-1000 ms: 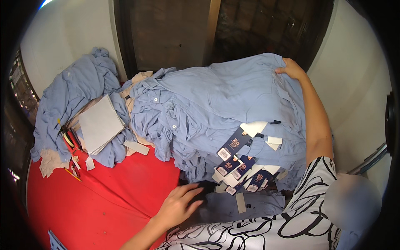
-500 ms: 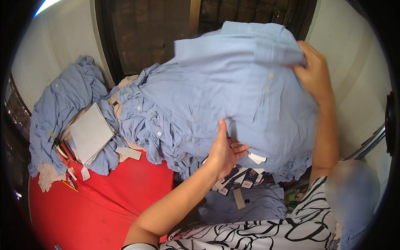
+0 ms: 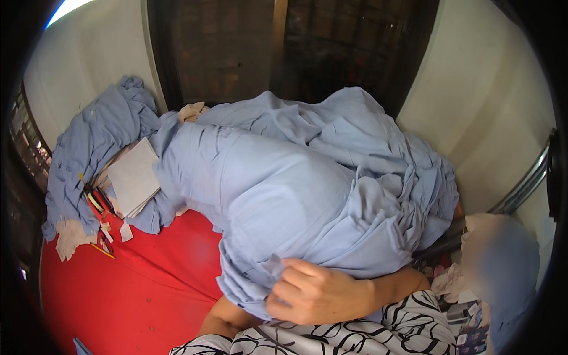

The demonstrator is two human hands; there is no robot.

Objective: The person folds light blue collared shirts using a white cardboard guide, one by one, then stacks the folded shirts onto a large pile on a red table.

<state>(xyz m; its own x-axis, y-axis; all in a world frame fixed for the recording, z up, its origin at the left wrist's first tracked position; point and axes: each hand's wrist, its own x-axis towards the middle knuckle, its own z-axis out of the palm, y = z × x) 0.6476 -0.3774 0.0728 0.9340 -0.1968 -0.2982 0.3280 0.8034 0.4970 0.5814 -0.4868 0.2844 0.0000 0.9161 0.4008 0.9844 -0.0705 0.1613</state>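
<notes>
Okay, head view, the only one: right hand (image 3: pixel 319 296) sits low against the patterned top (image 3: pixel 307 337), fingers curled at the near edge of the blue cloth (image 3: pixel 284 183); grip apparently pinches a small fold, thumb hidden. Left hand is out of sight, only the left forearm (image 3: pixel 228 316) shows below the cloth, so can't tell that grip. Cloth lies bunched before the body, left end near the papers (image 3: pixel 133 177), partly over the red cover (image 3: pixel 148 284). Handling: better to pinch the true edge, not a loose fold, and support the bulk, since soft stuff likely sags. Pull slowly and evenly; papers, red-black tool (image 3: pixel 98 200) and pencil (image 3: pixel 104 251) could get swept along.
</notes>
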